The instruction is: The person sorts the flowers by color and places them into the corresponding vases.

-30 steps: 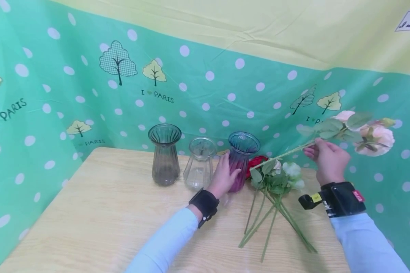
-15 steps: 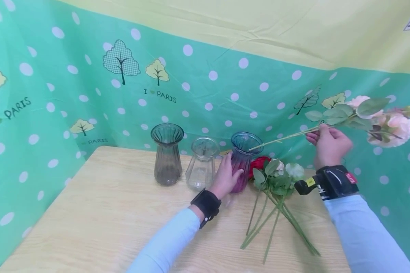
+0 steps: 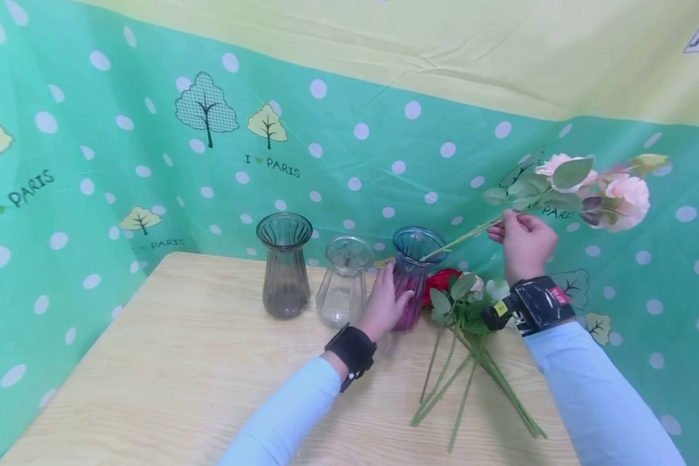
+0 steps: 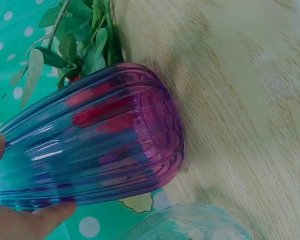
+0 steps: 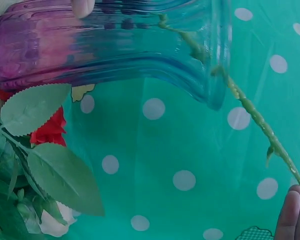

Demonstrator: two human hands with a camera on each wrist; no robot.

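Slipped pink flower stem, pinched in right hand, from outside into blue-purple vase, gripped in left hand.

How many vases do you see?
3: a grey vase at the left, a clear vase in the middle, and a blue-purple vase at the right, held by the left hand.

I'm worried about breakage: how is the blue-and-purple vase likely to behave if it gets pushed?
The blue-and-purple vase looks like glass, see-through and glossy, so it is probably fragile. It is tall for its base, so a push near the flared rim might tip it. Its ribs may give the left hand some grip.
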